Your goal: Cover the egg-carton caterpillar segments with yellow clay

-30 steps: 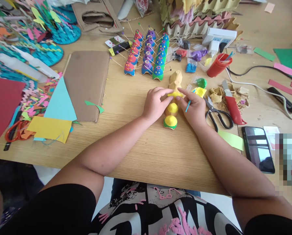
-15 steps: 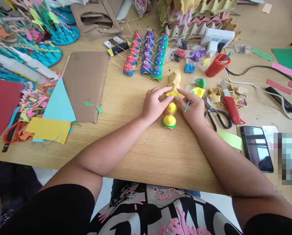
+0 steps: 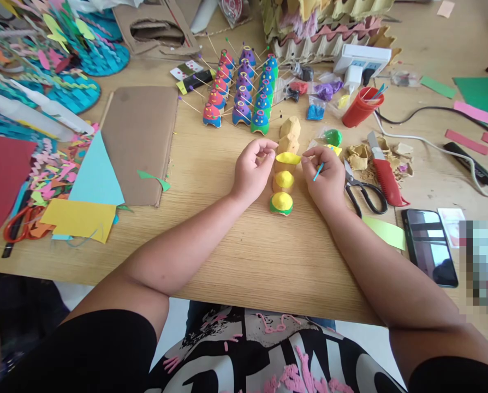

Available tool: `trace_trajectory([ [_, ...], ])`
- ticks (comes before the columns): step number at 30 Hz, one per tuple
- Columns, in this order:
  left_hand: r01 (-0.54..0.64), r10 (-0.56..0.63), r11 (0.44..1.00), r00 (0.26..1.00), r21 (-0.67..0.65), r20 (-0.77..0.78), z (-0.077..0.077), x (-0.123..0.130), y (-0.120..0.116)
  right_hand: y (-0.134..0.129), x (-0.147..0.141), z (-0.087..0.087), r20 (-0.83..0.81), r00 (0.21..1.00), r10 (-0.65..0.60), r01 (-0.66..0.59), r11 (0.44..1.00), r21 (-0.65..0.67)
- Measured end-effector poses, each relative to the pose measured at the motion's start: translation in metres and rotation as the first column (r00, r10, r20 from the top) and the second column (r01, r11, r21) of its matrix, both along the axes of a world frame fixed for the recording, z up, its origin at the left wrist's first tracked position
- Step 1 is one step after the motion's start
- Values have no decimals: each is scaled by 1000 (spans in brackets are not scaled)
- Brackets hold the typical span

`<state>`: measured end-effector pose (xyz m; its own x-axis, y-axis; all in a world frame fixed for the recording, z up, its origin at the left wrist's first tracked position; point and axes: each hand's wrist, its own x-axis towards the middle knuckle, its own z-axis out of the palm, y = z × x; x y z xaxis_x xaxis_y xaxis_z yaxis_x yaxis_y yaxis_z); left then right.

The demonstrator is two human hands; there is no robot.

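A strip of egg carton cups stands between my hands. Its nearest cup [image 3: 282, 204] wears yellow clay above a green rim, and the one behind carries a yellow clay cap [image 3: 284, 179]. Over the third lies a flat yellow clay piece [image 3: 288, 158], its edges sticking out sideways. To its left, my left hand [image 3: 253, 170] is curved, thumb and forefinger slightly apart, with nothing visible in them. My right hand [image 3: 326, 176] has its fingertips close to the clay's right end and keeps a thin blue stick [image 3: 318, 172] in its curled fingers. Bare carton cups [image 3: 290, 134] continue behind.
Black-handled scissors [image 3: 364, 194] and a red-handled knife [image 3: 385, 174] lie right of my right hand. A phone [image 3: 430, 246] rests further right. Painted carton caterpillars [image 3: 242, 95] stand behind. Cardboard [image 3: 140, 144] lies left; a red cup [image 3: 361, 109] stands at the back right.
Both hands have moved apart from the yellow clay piece, the left one leftward and the right one slightly rightward. The clay now lies uncovered on the third cup.
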<state>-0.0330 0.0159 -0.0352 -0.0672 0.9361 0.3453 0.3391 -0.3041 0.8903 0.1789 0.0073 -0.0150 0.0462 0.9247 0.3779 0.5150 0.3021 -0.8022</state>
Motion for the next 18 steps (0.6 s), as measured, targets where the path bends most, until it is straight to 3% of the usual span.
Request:
trace_trajectory([
  [11,83,-88,994,994,71,71,-10,-1,4,1,0,1,-88,992,89,-90,996,3],
  [18,80,-83,995,995,61,51,-10,2,3,2,-2,1,-1,997,77,-77,996,-39],
])
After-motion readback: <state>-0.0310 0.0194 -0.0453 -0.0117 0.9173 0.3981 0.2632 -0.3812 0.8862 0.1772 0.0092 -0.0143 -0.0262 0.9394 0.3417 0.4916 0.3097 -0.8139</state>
